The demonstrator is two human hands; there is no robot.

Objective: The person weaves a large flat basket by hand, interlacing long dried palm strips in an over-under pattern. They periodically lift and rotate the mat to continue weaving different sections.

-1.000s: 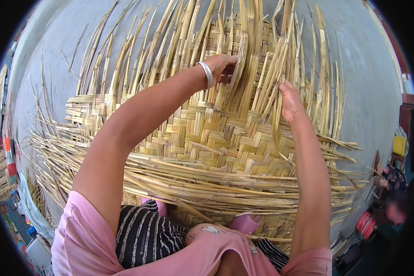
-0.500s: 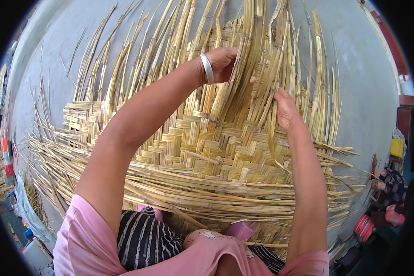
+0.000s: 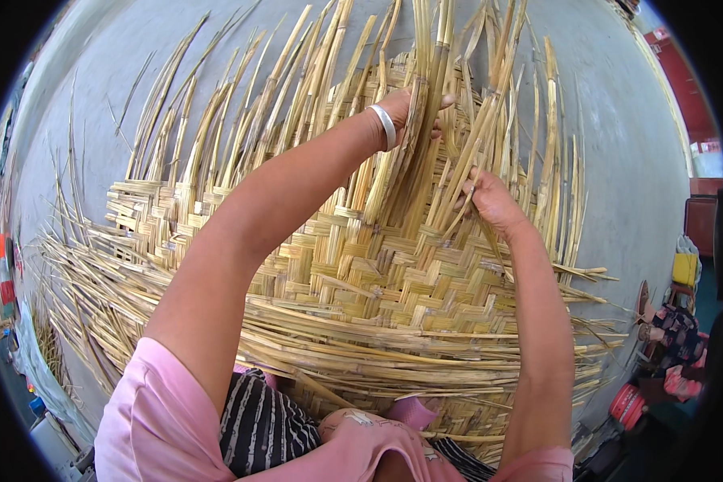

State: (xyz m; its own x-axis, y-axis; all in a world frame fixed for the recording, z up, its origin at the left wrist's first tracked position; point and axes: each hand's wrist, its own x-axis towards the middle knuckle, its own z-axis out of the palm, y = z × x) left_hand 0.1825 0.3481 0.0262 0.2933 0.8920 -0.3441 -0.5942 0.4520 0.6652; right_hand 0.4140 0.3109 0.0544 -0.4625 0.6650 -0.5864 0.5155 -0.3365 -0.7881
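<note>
1. left hand (image 3: 410, 112): closed around a bundle of upright strips (image 3: 426, 72) at the far edge of the woven mat (image 3: 361, 273); thumb shows on the right side of the bundle; silver bangle (image 3: 384, 127) sits on the wrist.
2. right hand (image 3: 490, 201): fingers pinched narrowly on a few loose strips (image 3: 466, 173) just right of the bundle, where the weave ends.
3. change against the view one second ago: left hand then lay flat against the strips with little gathered; now wraps a thick sheaf. right hand then stood nearly open, fingers raised; now lower and pinching. hands also closer together.
4. meaning, as a judgement: a group of strips probably being lifted clear to open a gap, with the right hand sorting or laying single strips at the working row. weaving appears roughly half done, since long unwoven ends remain on all sides.
5. woven mat: flat on the grey concrete floor (image 3: 618, 161), directly in front of the seated person, reaching under both forearms. pale yellow to tan split-cane or bamboo strips, interlaced in a herringbone twill at the centre.
6. unwoven ends: fan outward far, left and right; nearest edge carries a thick band of crosswise strips (image 3: 377, 345).
7. surroundings: pink sleeves and striped cloth at the lower edge; coloured items at the right rim, too small to identify.
</note>
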